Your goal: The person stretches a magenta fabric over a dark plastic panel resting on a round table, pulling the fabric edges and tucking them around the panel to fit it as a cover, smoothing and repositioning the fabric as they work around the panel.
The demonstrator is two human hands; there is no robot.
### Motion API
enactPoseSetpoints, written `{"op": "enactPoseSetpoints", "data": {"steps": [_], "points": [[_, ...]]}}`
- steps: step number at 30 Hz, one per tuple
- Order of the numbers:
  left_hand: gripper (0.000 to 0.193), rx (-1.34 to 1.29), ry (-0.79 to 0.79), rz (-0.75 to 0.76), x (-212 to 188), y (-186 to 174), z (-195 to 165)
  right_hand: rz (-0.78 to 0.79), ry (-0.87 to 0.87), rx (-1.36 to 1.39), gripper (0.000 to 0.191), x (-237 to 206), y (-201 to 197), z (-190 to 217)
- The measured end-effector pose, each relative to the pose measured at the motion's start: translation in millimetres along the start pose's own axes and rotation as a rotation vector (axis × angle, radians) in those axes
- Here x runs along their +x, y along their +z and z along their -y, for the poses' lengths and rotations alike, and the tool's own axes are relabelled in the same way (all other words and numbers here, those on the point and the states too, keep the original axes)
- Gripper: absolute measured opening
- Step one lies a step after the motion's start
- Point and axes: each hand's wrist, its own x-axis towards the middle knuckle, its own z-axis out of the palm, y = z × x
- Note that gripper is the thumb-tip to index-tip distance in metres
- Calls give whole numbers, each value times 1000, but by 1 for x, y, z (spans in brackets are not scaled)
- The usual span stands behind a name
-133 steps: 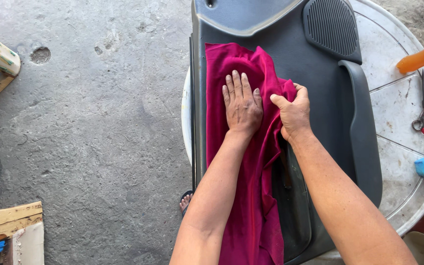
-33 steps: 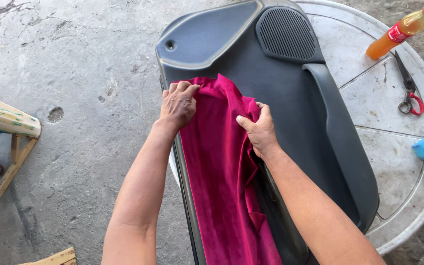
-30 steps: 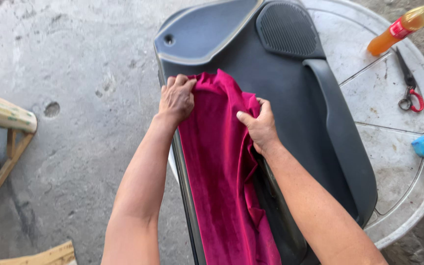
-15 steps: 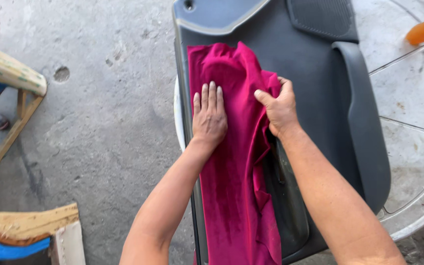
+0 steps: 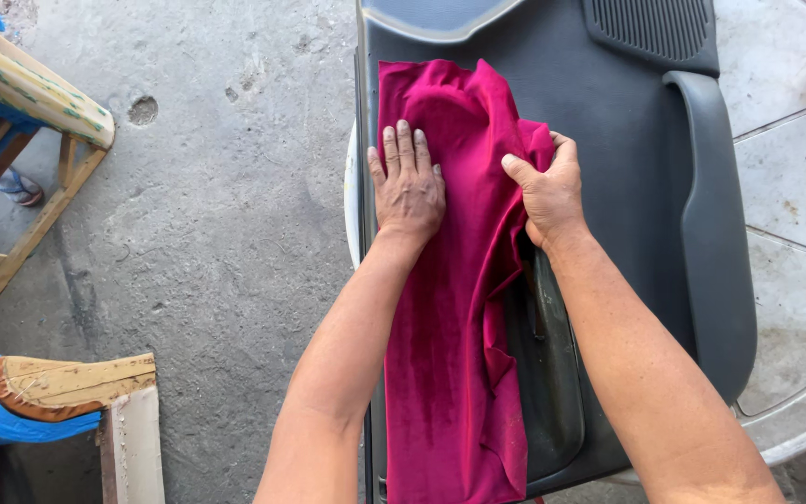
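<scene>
Magenta cloth (image 5: 450, 280) lies lengthwise on the dark door panel (image 5: 636, 215), the left hand (image 5: 409, 187) now pressed flat and open after gripping its edge, the right hand (image 5: 545, 191) still pinching a fold.

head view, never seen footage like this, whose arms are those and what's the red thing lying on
The picture comes from a camera worn on a person's head, looking down, so the two bare arms reaching in from the bottom are that person's own. There is no machine here.

The left hand lies flat, fingers spread, on a dark red cloth. The right hand pinches a bunched fold at the cloth's right edge.

The cloth is draped along a dark grey car door panel, the inner trim with an armrest and a ribbed speaker grille. The panel rests on a round white table, over a concrete floor. At the left stand wooden frames with blue parts.
</scene>
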Motion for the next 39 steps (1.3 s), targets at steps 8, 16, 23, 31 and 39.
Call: {"op": "enactPoseSetpoints", "data": {"steps": [8, 16, 23, 31, 39], "points": [[61, 20, -24, 44, -16, -10, 4, 6, 1, 8, 62, 2, -1, -3], [64, 97, -43, 61, 1, -18, 0, -15, -53, 20, 63, 4, -1, -9], [62, 89, 41, -5, 20, -10, 8, -34, -97, -37, 60, 4, -2, -12], [60, 256, 150, 26, 12, -4, 11, -23, -17, -11, 62, 3, 1, -4], [62, 215, 194, 21, 5, 5, 11, -30, 44, -15, 64, 2, 4, 1]]}}
